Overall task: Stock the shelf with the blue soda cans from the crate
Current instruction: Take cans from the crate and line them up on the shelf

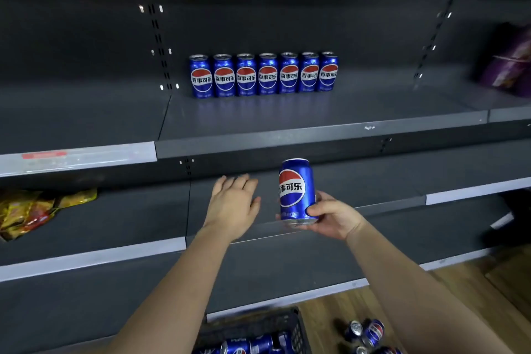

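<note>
Right hand grasps one blue aluminium soda can, upright, thumb curled round its lower half. Left hand hovers just beside it, released, fingers straight, palm down. Up above, a row of seven matching blue cans stands labels forward at the back of the dark grey metal shelf. Only that shelf's front edge lies between the held can and the row. Crumpled yellow snack bags sit far left, one shelf lower. A purple package sits far right (blurred). Down low, a black plastic crate holds more cans, and loose blue cans lie on the brown wooden floor.
</note>
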### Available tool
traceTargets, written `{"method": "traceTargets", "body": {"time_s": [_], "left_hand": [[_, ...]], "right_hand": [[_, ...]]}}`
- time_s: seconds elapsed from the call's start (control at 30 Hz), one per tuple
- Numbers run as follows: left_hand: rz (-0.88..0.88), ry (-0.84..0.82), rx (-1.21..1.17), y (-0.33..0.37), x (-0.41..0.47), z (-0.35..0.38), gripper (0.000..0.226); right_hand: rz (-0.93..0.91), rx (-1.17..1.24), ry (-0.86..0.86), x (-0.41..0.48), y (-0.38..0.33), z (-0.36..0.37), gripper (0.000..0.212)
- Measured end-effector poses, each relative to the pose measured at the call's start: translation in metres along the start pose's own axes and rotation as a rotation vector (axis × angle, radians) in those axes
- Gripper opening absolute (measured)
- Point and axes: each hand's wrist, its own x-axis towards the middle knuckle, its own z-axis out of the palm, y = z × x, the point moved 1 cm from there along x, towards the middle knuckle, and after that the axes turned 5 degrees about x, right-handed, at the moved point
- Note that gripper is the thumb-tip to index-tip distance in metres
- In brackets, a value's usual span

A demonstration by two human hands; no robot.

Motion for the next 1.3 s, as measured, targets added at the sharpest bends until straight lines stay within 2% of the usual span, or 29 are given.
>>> {"method": "traceTargets", "body": {"time_s": [0.17, 0.27, 0.4, 0.53, 0.67, 0.83, 0.93, 1.07, 1.17, 1.3], "left_hand": [[0.051, 0.080, -0.014, 0.025, 0.038, -0.009, 0.048], [0.075, 0.134, -0.009, 0.041, 0.064, -0.013, 0.048], [0.074, 0.194, 0.005, 0.062, 0.102, -0.019, 0.046], [0.071, 0.229, 0.001, 0.089, 0.142, -0.024, 0.045], [0.046, 0.253, 0.021, 0.110, 0.177, -0.025, 0.046], [-0.006, 0.248, 0.051, 0.133, 0.215, -0.021, 0.047], [-0.040, 0.237, 0.041, 0.148, 0.235, -0.017, 0.047], [-0.069, 0.199, 0.051, 0.165, 0.258, -0.009, 0.049], [-0.092, 0.173, 0.054, 0.172, 0.271, -0.003, 0.049], [-0.141, 0.174, 0.040, 0.175, 0.279, 0.006, 0.053]], "right_hand": [[-0.069, -0.068, 0.118, 0.009, -0.038, -0.016, 0.102], [-0.104, -0.192, 0.163, 0.010, -0.066, -0.026, 0.097], [-0.176, -0.205, 0.207, 0.011, -0.109, -0.055, 0.091], [-0.214, -0.250, 0.213, 0.017, -0.162, -0.086, 0.076], [-0.268, -0.238, 0.220, 0.029, -0.208, -0.119, 0.078], [-0.322, -0.388, 0.248, 0.039, -0.254, -0.162, 0.052], [-0.328, -0.521, 0.277, 0.047, -0.270, -0.190, 0.063], [-0.353, -0.545, 0.314, 0.057, -0.282, -0.221, 0.101], [-0.359, -0.478, 0.326, 0.061, -0.287, -0.236, 0.104], [-0.339, -0.460, 0.280, 0.071, -0.294, -0.248, 0.094]]}}
